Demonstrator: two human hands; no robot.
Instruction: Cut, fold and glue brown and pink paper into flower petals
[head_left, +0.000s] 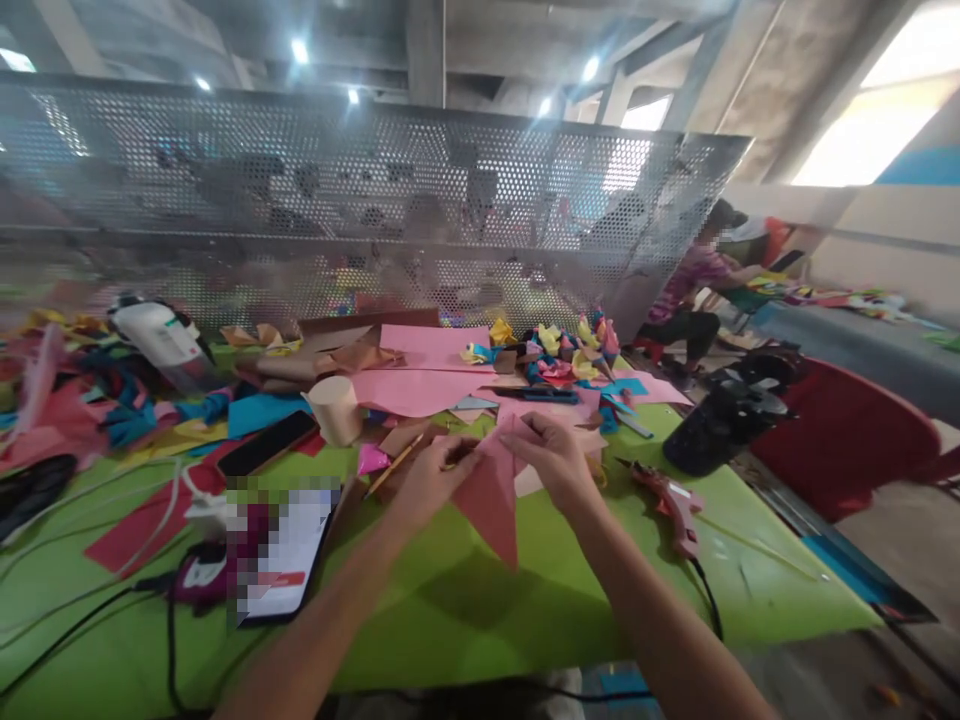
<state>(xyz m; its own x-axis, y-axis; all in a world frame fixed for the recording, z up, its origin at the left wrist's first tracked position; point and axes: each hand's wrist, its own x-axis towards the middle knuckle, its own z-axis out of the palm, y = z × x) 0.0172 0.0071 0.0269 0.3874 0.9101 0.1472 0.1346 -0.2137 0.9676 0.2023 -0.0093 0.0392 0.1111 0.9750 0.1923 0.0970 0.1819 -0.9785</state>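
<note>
A folded piece of pink paper (493, 500) hangs between my two hands above the green table (450, 640), its pointed end toward me. My left hand (439, 470) pinches its upper left edge. With closed fingers, my right hand (551, 455) grips the upper right part. Just left of my left hand lie a pencil (394, 466) and a small bright pink item (373, 458). To the right of my right hand rests a pink hot glue gun (671, 505) with a black cord.
A lit phone (289, 550) leans by a power adapter at left; a dark phone (268, 443) and paper roll (335, 410) stand behind. A black cup (720, 425) is at right. Coloured scraps (559, 355) line the perforated metal screen (375, 200). A person (694, 285) sits beyond.
</note>
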